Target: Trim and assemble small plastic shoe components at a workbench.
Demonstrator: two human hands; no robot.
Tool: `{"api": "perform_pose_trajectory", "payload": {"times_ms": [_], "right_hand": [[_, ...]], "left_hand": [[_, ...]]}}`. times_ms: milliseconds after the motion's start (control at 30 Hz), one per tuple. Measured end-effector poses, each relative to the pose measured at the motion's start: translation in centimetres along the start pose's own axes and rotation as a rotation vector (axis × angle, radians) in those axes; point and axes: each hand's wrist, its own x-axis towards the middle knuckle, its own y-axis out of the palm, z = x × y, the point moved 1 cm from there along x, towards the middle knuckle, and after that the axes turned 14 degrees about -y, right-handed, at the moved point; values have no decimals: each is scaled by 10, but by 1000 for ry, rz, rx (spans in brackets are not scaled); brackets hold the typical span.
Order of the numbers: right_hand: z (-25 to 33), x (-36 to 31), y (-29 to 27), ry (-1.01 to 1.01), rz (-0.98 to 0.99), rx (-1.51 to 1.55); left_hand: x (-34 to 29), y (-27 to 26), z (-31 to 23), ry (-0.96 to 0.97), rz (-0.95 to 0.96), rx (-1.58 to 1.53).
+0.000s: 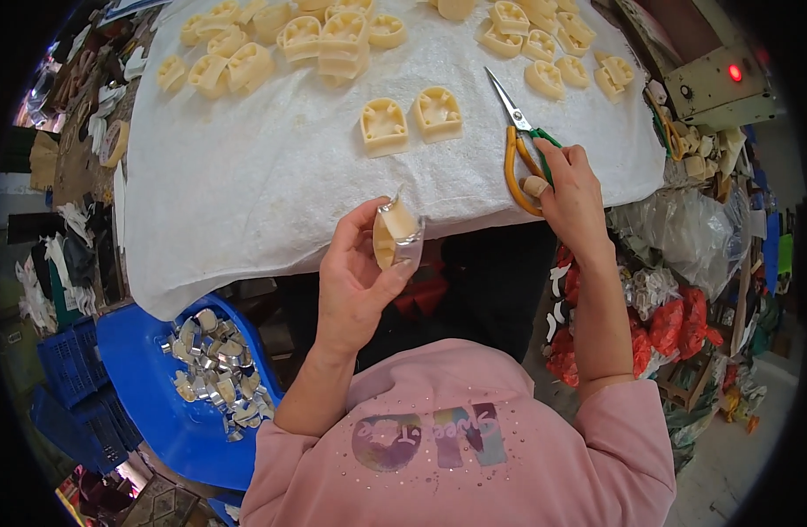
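My left hand is closed around a cream moulded piece, shaped like a shoe heel, just off the table's front edge. Shiny silver film wraps part of it and sticks up past the top. On the white-covered table, my right hand grips the scissors by their orange and green handles. Their blades point away from me and look closed. Two more cream heel pieces, one on the left and one on the right, stand side by side left of the scissors.
Many cream heel pieces are heaped at the far left of the table, with another group at the far right. A blue bin at lower left holds silver-wrapped pieces. A metal box with a red light stands beyond the right edge.
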Motion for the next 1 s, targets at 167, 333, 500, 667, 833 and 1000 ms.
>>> {"api": "perform_pose_trajectory", "payload": {"times_ms": [167, 333, 500, 667, 833, 1000], "right_hand": [[4, 5, -12, 124, 46, 201], [19, -42, 3, 72, -238, 793], [63, -84, 9, -12, -81, 1007], [74, -81, -11, -259, 313, 910], [79, -79, -11, -228, 452, 890], [81, -80, -5, -233, 416, 858]], "left_hand": [[-6, -14, 2, 153, -70, 242], [-11, -29, -6, 364, -189, 717], [-12, -29, -14, 447, -276, 842], [-17, -25, -20, 537, -358, 992], [-18, -21, -22, 538, -360, 963], [-18, -17, -20, 564, -353, 1018]]}}
